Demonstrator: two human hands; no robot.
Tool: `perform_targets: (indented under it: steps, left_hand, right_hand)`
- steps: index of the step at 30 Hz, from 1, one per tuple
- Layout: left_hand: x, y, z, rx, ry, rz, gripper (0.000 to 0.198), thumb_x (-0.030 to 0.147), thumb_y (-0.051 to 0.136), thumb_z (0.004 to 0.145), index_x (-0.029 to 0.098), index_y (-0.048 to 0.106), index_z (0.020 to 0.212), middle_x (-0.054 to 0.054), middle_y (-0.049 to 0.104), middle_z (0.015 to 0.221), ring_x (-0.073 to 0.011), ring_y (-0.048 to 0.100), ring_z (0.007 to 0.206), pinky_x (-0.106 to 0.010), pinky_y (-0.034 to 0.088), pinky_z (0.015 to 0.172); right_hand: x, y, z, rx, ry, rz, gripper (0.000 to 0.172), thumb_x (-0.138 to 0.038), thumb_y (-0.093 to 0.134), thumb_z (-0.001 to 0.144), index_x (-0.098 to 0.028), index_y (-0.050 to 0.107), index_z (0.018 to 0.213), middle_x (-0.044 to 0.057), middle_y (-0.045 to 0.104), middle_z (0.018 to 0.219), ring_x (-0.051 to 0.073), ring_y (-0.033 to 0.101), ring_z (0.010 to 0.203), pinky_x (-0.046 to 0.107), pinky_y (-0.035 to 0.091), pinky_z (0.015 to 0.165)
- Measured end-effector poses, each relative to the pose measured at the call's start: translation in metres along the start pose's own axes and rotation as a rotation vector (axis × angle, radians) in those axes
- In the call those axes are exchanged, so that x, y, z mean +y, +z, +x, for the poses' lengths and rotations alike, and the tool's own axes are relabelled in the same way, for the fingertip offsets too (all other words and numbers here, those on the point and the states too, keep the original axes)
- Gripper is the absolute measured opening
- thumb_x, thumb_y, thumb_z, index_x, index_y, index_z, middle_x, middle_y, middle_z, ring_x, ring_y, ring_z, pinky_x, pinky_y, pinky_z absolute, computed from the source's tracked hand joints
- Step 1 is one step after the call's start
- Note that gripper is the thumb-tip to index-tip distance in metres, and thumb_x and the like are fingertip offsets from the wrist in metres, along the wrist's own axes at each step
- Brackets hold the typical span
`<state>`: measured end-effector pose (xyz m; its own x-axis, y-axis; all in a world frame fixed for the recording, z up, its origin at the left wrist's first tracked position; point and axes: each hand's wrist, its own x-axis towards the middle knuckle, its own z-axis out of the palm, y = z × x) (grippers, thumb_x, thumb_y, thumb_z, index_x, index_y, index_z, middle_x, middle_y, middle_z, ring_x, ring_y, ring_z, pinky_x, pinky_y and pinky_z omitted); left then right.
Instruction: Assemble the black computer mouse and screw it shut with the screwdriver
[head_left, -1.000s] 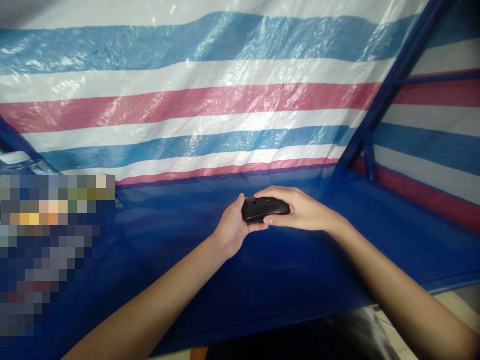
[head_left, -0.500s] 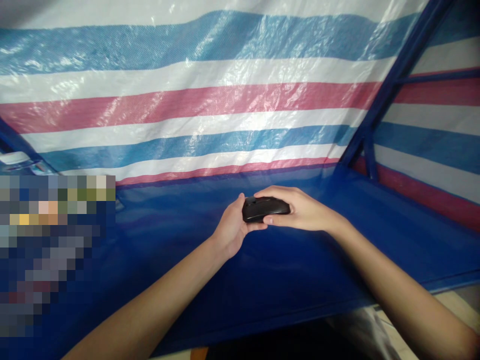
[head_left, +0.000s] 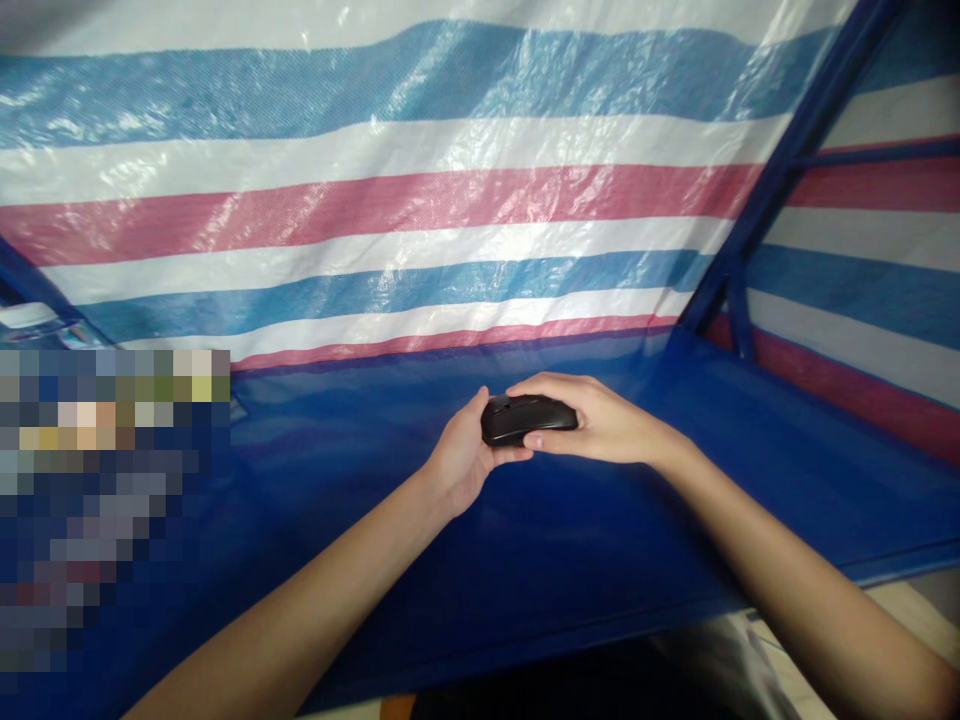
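Observation:
A black computer mouse point(head_left: 528, 420) is held between both hands above the blue surface point(head_left: 480, 580). My left hand point(head_left: 466, 452) grips its left end, with the thumb at the top edge and fingers reaching underneath. Around the right end closes my right hand point(head_left: 600, 420), its thumb on the near side and its fingers along the far side. The mouse lies nearly level, its glossy near side turned toward me. Parts of the left fingers are hidden beneath it.
Behind the surface hangs a striped plastic sheet point(head_left: 420, 210) in white, blue and red. A dark blue frame post point(head_left: 757, 220) slants at the right. At far left stands a white-capped container point(head_left: 34, 318), above a pixelated patch that hides what lies there.
The mouse and both hands have shifted very slightly to the left. The grip of each hand looks the same.

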<state>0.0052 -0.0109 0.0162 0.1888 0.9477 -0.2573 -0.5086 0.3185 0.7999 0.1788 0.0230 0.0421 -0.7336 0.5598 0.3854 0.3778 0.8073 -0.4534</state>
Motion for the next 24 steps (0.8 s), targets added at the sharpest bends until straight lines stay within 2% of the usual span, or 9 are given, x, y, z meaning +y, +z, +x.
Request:
perform_targets:
  steps: [24]
  left_hand:
    - [-0.0007,-0.0007,-0.0005,-0.057,-0.002,-0.002,0.033,0.032,0.036,0.094,0.008,0.060,0.092,-0.008,0.063,0.079,-0.0140,0.062,0.060,-0.027,0.055,0.053]
  right_hand:
    - [0.0008,0.0010,-0.0014,0.026,-0.014,-0.030,0.043,-0.039,0.064,0.079,-0.017,0.057,0.116,0.007,0.066,0.106,0.018,0.063,0.093,0.027,0.047,0.079]
